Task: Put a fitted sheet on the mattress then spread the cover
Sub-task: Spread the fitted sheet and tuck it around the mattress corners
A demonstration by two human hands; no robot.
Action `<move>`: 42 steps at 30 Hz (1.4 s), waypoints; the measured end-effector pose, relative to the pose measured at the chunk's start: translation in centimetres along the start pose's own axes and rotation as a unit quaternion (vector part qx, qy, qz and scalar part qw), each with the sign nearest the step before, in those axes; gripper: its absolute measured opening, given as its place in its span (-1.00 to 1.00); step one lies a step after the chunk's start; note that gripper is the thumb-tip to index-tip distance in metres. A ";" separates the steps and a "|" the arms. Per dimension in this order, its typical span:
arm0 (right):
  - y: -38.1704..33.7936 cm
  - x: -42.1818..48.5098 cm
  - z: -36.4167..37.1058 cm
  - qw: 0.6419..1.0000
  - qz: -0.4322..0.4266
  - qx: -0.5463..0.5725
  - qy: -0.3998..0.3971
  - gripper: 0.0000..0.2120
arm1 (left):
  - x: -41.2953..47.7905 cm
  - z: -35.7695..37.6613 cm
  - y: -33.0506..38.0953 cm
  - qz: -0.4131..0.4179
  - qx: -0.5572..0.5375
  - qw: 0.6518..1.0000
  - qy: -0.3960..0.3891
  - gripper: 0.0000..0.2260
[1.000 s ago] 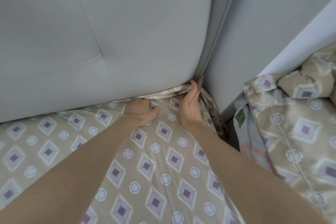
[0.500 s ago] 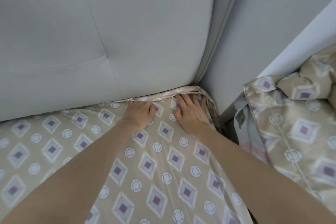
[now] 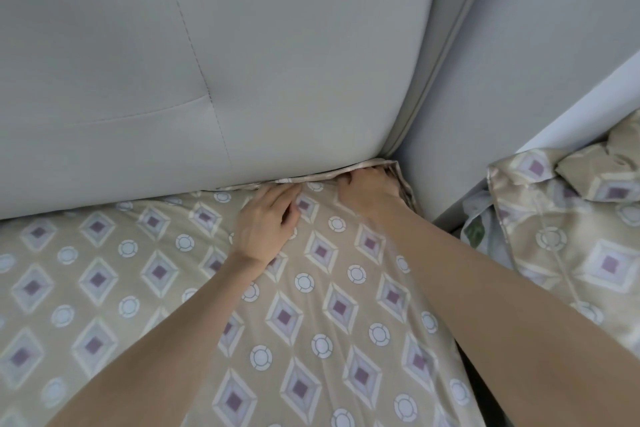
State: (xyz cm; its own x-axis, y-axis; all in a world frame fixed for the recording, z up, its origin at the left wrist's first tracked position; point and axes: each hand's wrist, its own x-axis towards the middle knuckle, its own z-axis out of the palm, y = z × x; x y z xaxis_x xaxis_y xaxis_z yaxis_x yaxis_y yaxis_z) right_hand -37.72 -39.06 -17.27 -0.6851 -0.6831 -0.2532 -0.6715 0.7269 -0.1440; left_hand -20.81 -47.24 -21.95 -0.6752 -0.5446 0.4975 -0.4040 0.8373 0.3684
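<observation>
The beige fitted sheet (image 3: pixel 311 315), printed with purple diamonds and white circles, covers the mattress up to the grey padded headboard (image 3: pixel 242 62). Its folded edge (image 3: pixel 304 180) shows along the foot of the headboard. My left hand (image 3: pixel 265 229) rests palm down on the sheet, fingers slightly bent, with the fingertips at that edge. My right hand (image 3: pixel 370 192) is in the mattress corner with its fingers curled round the sheet's edge; the fingertips are hidden. A crumpled cover (image 3: pixel 568 239) in the same print lies to the right of the bed.
A grey side panel (image 3: pixel 519 62) meets the headboard at the corner, right by my right hand. A dark narrow gap (image 3: pixel 446 224) separates the mattress from the cover pile, where a floral cloth (image 3: pixel 479 229) peeks out.
My right hand has gone from lying flat on the sheet to curling its fingers into the corner edge. My left hand has shifted slightly toward the headboard, and its fingers have bent.
</observation>
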 end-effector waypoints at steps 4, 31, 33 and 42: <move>-0.4 0.8 0.3 0.999 0.022 0.023 0.011 -0.52 | 0.1 0.0 0.1 -0.015 0.026 0.998 -0.053 -0.68; 0.9 -2.2 4.5 0.953 -0.217 0.055 0.203 -0.56 | 3.5 0.1 1.1 -0.102 0.082 0.935 -0.330 -0.52; 0.9 -1.9 4.3 0.960 -0.209 0.044 0.182 -0.55 | 3.3 0.2 1.5 -0.103 0.092 0.936 -0.325 -0.43; -0.1 -1.2 2.9 0.975 -0.177 0.010 0.135 -0.40 | 2.6 -3.0 2.6 -0.059 0.162 0.938 -0.300 -0.52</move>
State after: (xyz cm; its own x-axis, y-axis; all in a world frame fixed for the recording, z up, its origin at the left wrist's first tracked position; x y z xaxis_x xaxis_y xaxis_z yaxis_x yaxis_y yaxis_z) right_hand -35.96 -38.09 -19.74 -0.4622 -0.8835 0.0758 -0.8757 0.4413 -0.1962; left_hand -21.74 -46.61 -17.40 -0.8006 -0.5907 -0.1001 -0.5985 0.7965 0.0866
